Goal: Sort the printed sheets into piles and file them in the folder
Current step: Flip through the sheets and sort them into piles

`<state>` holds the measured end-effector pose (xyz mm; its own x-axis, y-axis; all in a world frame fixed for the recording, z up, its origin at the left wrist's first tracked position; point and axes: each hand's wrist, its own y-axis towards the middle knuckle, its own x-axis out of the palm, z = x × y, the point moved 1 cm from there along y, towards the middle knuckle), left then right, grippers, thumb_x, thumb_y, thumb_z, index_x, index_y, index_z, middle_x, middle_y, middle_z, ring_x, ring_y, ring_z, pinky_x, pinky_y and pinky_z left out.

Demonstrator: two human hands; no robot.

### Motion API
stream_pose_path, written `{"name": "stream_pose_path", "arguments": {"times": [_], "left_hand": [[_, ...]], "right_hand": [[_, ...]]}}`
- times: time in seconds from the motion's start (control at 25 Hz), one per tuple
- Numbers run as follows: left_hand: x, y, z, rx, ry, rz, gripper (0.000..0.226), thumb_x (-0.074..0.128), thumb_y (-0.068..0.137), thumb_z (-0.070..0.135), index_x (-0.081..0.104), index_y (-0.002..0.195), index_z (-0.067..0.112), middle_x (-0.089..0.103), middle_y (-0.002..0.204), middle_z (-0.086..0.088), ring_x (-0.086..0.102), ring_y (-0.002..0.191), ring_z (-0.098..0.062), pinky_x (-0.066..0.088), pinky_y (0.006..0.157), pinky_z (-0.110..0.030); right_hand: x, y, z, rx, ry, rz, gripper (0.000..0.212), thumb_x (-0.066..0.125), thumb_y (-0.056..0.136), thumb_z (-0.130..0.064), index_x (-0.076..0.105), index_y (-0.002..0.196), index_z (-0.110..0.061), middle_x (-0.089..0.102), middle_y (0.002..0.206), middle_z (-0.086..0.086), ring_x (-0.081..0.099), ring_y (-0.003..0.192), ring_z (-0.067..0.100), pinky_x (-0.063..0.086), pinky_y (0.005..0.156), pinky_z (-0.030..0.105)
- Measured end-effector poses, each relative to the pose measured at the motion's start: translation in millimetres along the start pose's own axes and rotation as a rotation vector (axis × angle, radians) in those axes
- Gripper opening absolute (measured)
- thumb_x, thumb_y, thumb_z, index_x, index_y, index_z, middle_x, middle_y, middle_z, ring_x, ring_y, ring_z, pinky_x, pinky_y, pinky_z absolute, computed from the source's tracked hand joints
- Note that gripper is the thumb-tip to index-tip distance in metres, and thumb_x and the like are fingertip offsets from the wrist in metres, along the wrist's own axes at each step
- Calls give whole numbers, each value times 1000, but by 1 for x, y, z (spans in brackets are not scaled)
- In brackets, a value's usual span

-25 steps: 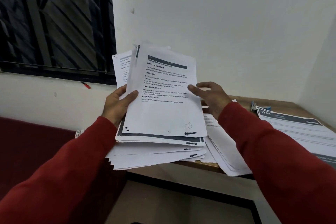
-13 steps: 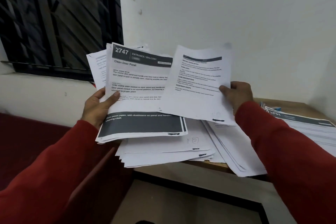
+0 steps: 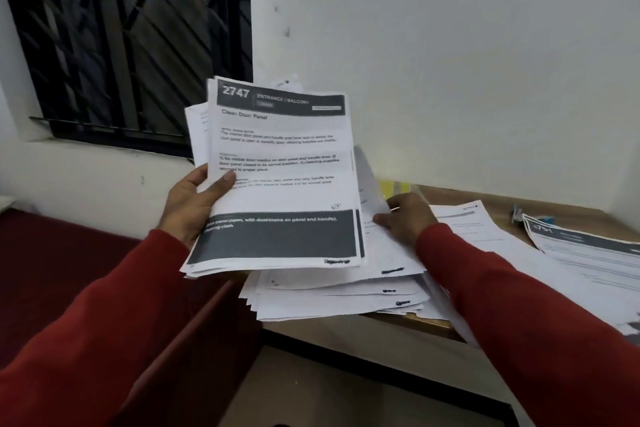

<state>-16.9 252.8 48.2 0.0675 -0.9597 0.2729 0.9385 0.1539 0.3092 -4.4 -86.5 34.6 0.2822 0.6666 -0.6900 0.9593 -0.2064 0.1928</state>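
- Two hands are being shown, both in red sleeves [image 3: 104, 329]; one desk [image 3: 446, 324] is being seen, set in the corner under a white wall [image 3: 450, 45].
- Three paper groups are being counted on the desk, plus one held stack: a fanned pile [image 3: 332, 298] overhanging the near-left edge, a middle pile [image 3: 478, 229], and a far-right pile [image 3: 588, 250] headed by a dark banner.
- The held stack [image 3: 280, 184] is being gripped by the left hand [image 3: 194, 204], thumb being pressed on the front sheet, fingers curled behind; sheet count cannot be told.
- The stack is being kept tilted up, above the fanned pile and apart from it; the top sheet is being read as "2747 ENTRANCE / BALCONY", "Clean Door Panel".
- The right hand [image 3: 405, 218] is being laid down on a loose sheet [image 3: 381, 246] atop the fanned pile, just right of the held stack; the thumb is being seen on the paper, and whether the fingers are pinching or lying flat cannot be told.
- One yellow item [image 3: 394, 189] is being partly hidden behind the right hand; whether it is the folder cannot be told.
- One small blue-and-metal object [image 3: 517, 215] is being seen by the far-right pile, too blurred to name.
- One barred window [image 3: 131, 38] is being seen upper left.
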Motion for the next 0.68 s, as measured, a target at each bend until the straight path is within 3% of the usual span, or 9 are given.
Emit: {"name": "stream_pose_path", "arguments": {"times": [0.12, 0.2, 0.28, 0.36, 0.44, 0.52, 0.68], "left_hand": [[32, -8, -14, -14, -25, -54, 25, 67, 89, 3, 66, 113, 12, 78, 86, 7, 74, 74, -9, 57, 64, -19], [46, -10, -22, -28, -51, -83, 27, 67, 89, 3, 66, 114, 11, 78, 89, 4, 74, 76, -11, 57, 65, -20], [60, -10, -26, -24, -65, -112, 28, 67, 89, 4, 66, 116, 11, 78, 92, 4, 74, 79, -11, 57, 66, -21], [74, -8, -29, -11, -64, -133, 31, 67, 89, 4, 64, 120, 9, 78, 96, 3, 74, 81, -11, 58, 68, -21], [91, -7, -31, 4, -74, -165, 40, 66, 90, 4, 60, 129, 10, 75, 108, -1, 74, 89, -14, 58, 72, -24], [108, -7, -34, 29, -46, -216, 53, 64, 91, 4, 50, 141, 16, 71, 120, -2, 71, 100, -14, 58, 77, -25], [137, -12, -39, 27, 36, -348, 73, 61, 95, 11, 21, 155, 23, 66, 127, 6, 68, 107, -6, 56, 86, -24]], "right_hand": [[1, -1, 8, -19, -167, 5, 33, 72, 86, -29, 70, 109, -6, 69, 104, 12, 63, 99, 27, 38, 74, 23], [-15, -9, 4, -122, -139, 96, 31, 61, 94, -32, 69, 96, -2, 64, 80, 9, 57, 77, 25, 34, 63, 26], [-39, -23, -8, -86, 342, 111, 40, 51, 101, -37, 66, 89, -2, 59, 71, 8, 49, 57, 21, 34, 48, 25], [-59, -36, -17, -14, 780, -8, 49, 42, 101, -51, 67, 96, -9, 66, 77, 6, 56, 54, 17, 42, 47, 26], [-69, -46, -15, 16, 870, -162, 53, 35, 98, -62, 68, 106, -21, 74, 89, -3, 69, 69, 13, 53, 62, 29], [-72, -51, -8, 10, 936, -254, 55, 32, 97, -64, 63, 124, -28, 73, 113, -4, 72, 97, 15, 56, 85, 35], [-78, -54, 2, -75, 1040, -181, 58, 31, 98, -63, 51, 141, -29, 64, 132, -7, 61, 122, 15, 47, 106, 42]]}}
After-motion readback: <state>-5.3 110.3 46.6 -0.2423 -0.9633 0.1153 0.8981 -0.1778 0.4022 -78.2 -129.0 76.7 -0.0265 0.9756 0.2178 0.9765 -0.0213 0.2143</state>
